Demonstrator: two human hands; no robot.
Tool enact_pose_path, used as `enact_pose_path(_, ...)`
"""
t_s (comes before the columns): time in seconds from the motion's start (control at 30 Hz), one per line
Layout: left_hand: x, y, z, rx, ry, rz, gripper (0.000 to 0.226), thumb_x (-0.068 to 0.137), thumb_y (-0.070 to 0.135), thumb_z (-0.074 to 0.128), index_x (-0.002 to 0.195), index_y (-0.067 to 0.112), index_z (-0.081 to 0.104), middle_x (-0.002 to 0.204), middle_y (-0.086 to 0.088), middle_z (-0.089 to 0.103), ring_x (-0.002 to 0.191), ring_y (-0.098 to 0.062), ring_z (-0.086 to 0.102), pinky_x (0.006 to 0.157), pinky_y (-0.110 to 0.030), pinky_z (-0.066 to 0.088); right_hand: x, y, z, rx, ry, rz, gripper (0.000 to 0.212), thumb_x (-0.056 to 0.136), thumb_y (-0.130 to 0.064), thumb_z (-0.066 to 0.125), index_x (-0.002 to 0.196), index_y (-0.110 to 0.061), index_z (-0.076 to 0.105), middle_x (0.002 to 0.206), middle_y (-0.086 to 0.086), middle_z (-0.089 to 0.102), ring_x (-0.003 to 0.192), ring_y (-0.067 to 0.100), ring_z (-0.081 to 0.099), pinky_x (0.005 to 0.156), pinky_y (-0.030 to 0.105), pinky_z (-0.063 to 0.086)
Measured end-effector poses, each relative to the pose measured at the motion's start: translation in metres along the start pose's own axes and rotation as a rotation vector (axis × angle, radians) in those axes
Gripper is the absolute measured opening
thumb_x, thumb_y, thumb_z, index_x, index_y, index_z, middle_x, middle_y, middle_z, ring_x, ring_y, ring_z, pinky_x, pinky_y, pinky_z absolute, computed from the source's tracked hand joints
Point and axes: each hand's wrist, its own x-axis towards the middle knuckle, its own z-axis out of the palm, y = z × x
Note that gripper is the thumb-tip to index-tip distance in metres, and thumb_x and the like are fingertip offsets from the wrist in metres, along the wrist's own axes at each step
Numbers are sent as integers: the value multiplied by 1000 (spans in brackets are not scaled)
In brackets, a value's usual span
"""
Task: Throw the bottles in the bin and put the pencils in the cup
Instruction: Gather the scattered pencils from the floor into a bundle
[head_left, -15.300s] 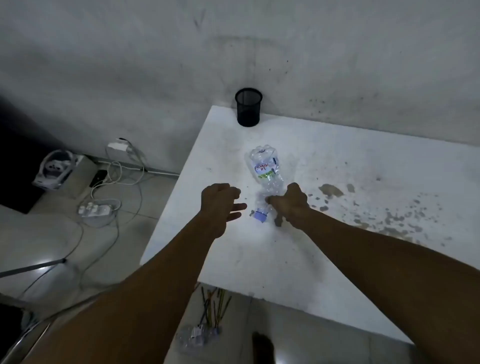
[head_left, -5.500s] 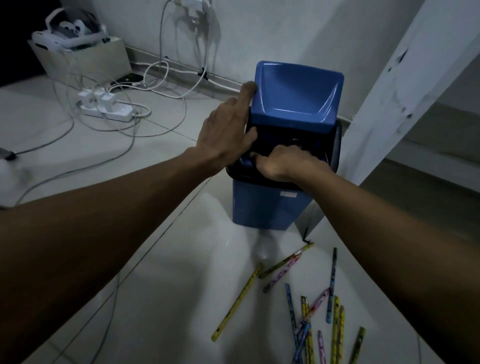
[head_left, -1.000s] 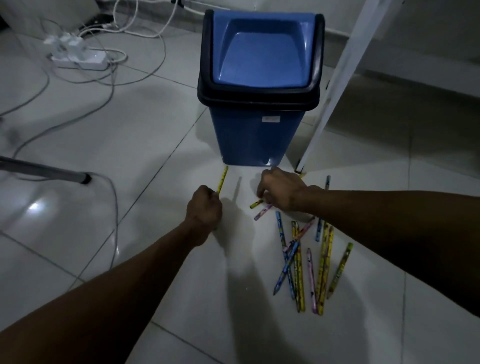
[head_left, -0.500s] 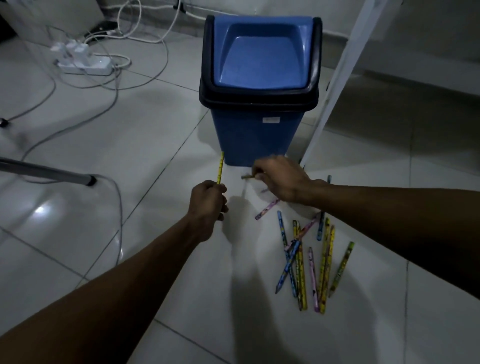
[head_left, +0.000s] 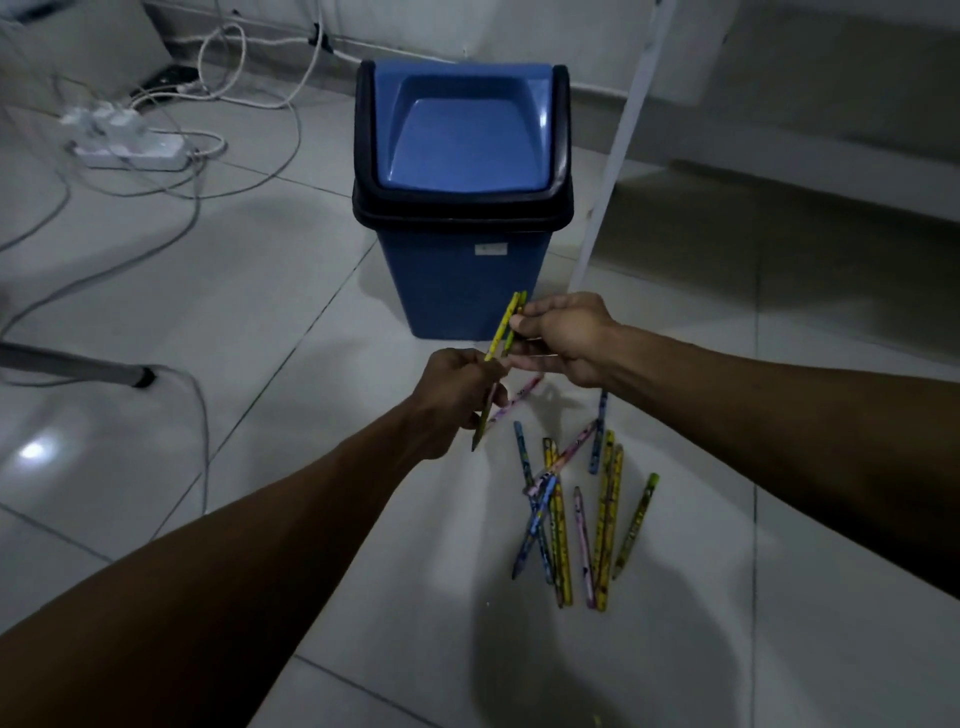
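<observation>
Two yellow pencils (head_left: 506, 325) met mid-frame before the blue bin (head_left: 462, 208); left hand (head_left: 460, 387) and right hand (head_left: 563, 335), apart 0.5 s earlier, both pinched them. Loose pencils (head_left: 582, 514) stayed on floor (head_left: 260, 322), lower right.

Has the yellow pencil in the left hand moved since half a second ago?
Yes. The yellow pencil, gripped by the left hand, is now tilted rightward, its top meeting the right hand before the blue bin.
</observation>
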Motion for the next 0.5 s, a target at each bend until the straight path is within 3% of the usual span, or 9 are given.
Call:
enact_pose_path(0.13,-3,-5,-5,-9,25,-32,17,95,20,55,88,7,63,63,-6,53,50,-13,42,47,-25,33,7,10,-12,-172,-3,46,8,88,-13,68,90,-6,68,80,11,70,66,21,67,57,32,60)
enact_pose_path(0.2,-4,-10,-11,-9,54,-66,20,98,21,48,97,5,61,67,-7,52,58,-16,44,53,-28,39,13,22,-17,-506,28,-105,6,87,-8,66,91,-6,70,85,13,71,72,23,68,58,32,58)
enact_pose_path(0.33,-10,-20,-19,-143,91,-231,20,101,15,41,106,2,55,74,-11,52,64,-21,53,57,-32,51,22,41,-24,-1330,-108,-570,22,84,-8,62,104,-14,71,111,9,67,102,27,63,83,35,52)
enact_pose_path(0.5,-16,-33,-30,-283,97,-287,18,98,11,38,105,3,53,72,-9,47,60,-20,46,56,-31,41,32,64,-19,-1732,-289,-764,29,88,-11,56,113,-20,66,118,7,57,112,27,49,79,36,43)
